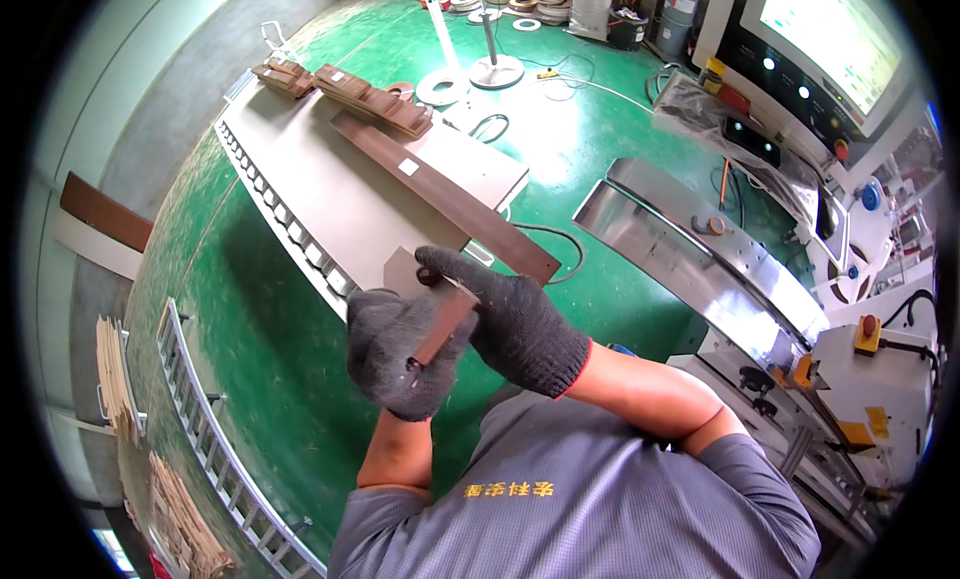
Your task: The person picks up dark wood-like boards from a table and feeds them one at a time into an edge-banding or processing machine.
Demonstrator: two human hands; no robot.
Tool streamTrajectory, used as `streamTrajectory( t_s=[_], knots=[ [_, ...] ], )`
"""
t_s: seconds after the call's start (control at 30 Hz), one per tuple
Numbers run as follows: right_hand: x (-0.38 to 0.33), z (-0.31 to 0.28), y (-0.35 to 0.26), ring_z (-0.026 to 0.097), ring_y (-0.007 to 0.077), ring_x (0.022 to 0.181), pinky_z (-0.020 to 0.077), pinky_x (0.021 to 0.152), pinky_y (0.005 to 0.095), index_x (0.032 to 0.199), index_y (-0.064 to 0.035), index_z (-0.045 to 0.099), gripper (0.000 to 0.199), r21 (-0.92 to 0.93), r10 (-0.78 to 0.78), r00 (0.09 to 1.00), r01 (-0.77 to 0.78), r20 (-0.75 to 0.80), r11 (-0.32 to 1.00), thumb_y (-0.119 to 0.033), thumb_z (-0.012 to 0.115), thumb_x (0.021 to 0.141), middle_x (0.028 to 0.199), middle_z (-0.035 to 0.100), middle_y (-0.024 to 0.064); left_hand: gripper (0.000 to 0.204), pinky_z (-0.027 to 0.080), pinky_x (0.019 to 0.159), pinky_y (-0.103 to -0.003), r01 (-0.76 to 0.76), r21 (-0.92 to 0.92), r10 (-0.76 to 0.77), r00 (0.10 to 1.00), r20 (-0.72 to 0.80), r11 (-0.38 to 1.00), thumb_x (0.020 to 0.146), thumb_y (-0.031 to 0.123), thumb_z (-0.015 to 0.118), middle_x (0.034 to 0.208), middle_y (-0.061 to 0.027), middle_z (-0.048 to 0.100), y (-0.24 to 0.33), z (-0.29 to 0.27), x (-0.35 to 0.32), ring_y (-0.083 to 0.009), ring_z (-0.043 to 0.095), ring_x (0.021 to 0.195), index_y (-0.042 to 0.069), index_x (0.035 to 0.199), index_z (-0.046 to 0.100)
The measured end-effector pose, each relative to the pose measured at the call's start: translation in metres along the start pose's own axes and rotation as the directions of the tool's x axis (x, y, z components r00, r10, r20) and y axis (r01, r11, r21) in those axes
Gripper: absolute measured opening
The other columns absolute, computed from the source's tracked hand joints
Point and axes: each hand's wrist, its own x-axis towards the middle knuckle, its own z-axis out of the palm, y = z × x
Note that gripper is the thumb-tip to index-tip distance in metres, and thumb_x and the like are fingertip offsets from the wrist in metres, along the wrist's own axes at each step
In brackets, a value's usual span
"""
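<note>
While gripped: left hand (392, 354) and right hand (515, 324) both clench one strip (443, 329).
Edge: table (330, 194) just ahead.
Boards: one long (440, 194).

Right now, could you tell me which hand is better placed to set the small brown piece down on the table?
Probably right: the right hand pinches the piece nearest the table; the left hand only cradles its lower end.
</note>
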Motion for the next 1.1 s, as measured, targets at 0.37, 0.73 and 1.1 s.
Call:
streamTrajectory(
  t_s=[0.37, 0.73, 1.1],
  knots=[
    [-0.061, -0.071, 0.020, 0.069, 0.0376, 0.077, 0.0560, 0.064, 0.0422, 0.146, -0.0150, 0.048, 0.069, -0.505, 0.022, 0.974, -0.137, -0.227, 0.852, -0.017, 0.076, 0.083, 0.095, 0.071, 0.0172, 0.066, 0.046, 0.104, -0.045, 0.577, -0.255, -0.623, 0.764, -0.166, 0.776, 0.102, 0.048, 0.050, 0.131, -0.0214, 0.056, -0.114, 0.064, -0.078, -0.0324, 0.057, 0.116, -0.008, 0.135, 0.050],
    [-0.294, -0.104, 0.041, 0.068, 0.0149, 0.089, 0.0561, 0.080, 0.0357, 0.136, -0.0082, 0.058, 0.055, -0.123, 0.290, 0.526, -0.617, -0.799, 0.778, -0.006, 0.078, 0.085, 0.106, 0.070, 0.0187, 0.047, 0.056, 0.092, -0.038, 0.614, -0.324, -0.473, -0.092, 0.876, -0.720, 0.098, 0.057, 0.054, 0.120, -0.0037, 0.071, -0.203, 0.217, -0.229, -0.0222, 0.068, 0.108, 0.019, 0.123, 0.067],
    [-0.407, -0.036, -0.048, 0.064, 0.0337, 0.115, 0.0564, 0.090, 0.0441, 0.148, -0.0106, 0.044, 0.094, -0.030, 0.152, 0.046, -0.994, -0.987, 0.105, -0.032, 0.089, 0.068, 0.140, 0.054, 0.0172, 0.050, 0.058, 0.067, -0.033, 1.000, 0.002, 0.157, 0.002, 0.988, -0.023, 0.102, 0.050, 0.057, 0.093, -0.0063, 0.071, 0.128, 0.331, -0.141, -0.0152, 0.069, 0.076, 0.002, 0.105, 0.069]
  ],
)
